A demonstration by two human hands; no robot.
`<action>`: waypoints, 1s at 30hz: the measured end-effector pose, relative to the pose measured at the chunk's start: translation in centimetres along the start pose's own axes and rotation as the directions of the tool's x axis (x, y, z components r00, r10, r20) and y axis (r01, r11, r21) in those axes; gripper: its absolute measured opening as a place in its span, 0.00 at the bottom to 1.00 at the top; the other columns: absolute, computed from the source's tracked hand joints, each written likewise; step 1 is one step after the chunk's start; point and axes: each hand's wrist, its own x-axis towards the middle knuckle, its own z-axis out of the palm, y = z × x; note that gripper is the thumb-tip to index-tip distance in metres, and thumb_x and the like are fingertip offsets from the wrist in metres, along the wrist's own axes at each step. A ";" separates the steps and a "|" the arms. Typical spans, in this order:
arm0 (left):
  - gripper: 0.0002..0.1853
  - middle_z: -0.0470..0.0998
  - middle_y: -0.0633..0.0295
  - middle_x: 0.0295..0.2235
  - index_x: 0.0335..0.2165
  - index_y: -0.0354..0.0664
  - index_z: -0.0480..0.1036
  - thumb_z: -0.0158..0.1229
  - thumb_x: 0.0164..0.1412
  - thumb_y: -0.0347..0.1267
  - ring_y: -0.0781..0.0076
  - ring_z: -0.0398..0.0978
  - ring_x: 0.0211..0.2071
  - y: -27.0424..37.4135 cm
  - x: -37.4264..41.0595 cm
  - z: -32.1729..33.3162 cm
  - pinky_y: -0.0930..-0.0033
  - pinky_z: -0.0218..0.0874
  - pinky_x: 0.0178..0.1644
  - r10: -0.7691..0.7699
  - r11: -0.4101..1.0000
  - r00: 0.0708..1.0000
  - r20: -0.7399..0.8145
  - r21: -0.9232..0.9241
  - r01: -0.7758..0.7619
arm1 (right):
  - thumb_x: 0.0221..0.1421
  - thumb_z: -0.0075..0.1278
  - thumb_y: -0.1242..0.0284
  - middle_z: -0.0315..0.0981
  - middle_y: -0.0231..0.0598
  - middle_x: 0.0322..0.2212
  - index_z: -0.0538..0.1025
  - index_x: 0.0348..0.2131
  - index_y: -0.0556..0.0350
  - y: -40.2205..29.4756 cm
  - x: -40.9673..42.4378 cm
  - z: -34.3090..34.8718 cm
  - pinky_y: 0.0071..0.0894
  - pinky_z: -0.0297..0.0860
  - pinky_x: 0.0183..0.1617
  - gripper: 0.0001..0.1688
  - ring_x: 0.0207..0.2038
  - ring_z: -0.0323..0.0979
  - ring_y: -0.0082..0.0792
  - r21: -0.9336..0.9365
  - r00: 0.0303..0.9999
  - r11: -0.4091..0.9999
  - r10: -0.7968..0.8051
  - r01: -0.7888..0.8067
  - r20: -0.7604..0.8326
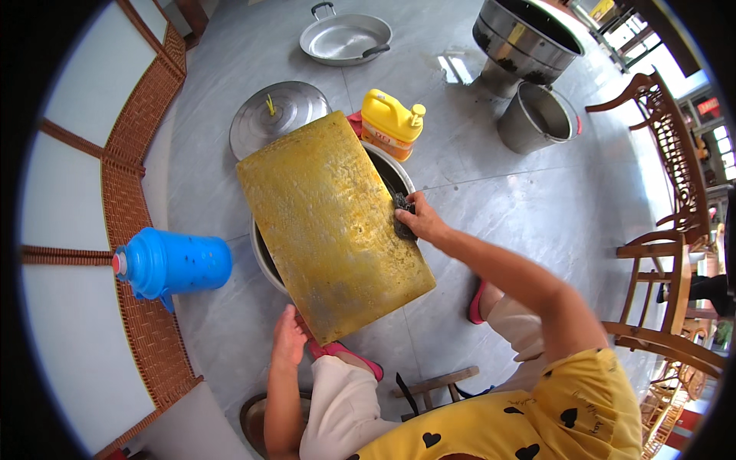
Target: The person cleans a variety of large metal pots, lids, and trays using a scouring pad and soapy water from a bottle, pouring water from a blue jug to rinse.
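Note:
A large rectangular gold-coloured panel [339, 230] with a worn, mottled surface lies slanted across a round metal basin [407, 171]. It covers most of the basin, so little of the inside shows. My right hand [422, 217] grips a dark scouring pad [403, 215] against the panel's right edge. Down at the near left corner, my left hand [290, 336] holds the panel's edge, its fingertips partly hidden behind it. A yellow plastic jug [391, 123] bearing writing stands just beyond the basin, with a red cloth [355, 122] partly visible beside it.
A round metal lid [280, 118] lies behind the panel. Farther off are a two-handled pan [345, 39], a large steel pot [526, 43] and a metal bucket [535, 121]. A blue thermos flask [178, 261] is at left, wooden chairs [655, 287] at right, a wooden stool [440, 385] below.

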 end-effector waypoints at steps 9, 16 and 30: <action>0.36 0.69 0.55 0.44 0.51 0.33 0.58 0.63 0.51 0.42 0.65 0.67 0.45 -2.0 1.7 1.3 0.66 0.56 0.52 0.475 0.847 0.880 0.016 0.263 -0.462 | 0.50 0.54 0.63 0.67 0.40 0.32 0.57 0.47 0.59 1.0 -4.3 3.8 0.28 0.66 0.37 0.32 0.32 0.66 0.28 0.264 0.984 0.958 0.145 -0.114 -0.100; 0.31 0.73 0.48 0.40 0.46 0.32 0.65 0.57 0.55 0.48 0.57 0.71 0.41 1.3 2.3 -0.4 0.62 0.60 0.47 0.458 0.718 0.889 0.027 0.578 -0.388 | 0.51 0.52 0.71 0.63 0.55 0.38 0.61 0.47 0.61 1.0 -9.1 6.4 0.40 0.61 0.46 0.26 0.41 0.63 0.51 -0.125 0.906 0.968 -0.248 0.217 -0.343; 0.31 0.73 0.46 0.41 0.46 0.32 0.66 0.57 0.55 0.48 0.53 0.71 0.43 2.5 2.7 -0.1 0.61 0.59 0.48 0.462 0.696 0.879 0.116 0.568 -0.440 | 0.46 0.51 0.76 0.58 0.50 0.41 0.64 0.37 0.60 -7.6 3.1 4.9 0.45 0.55 0.49 0.17 0.43 0.56 0.52 -0.663 0.683 0.577 -0.718 0.477 -0.133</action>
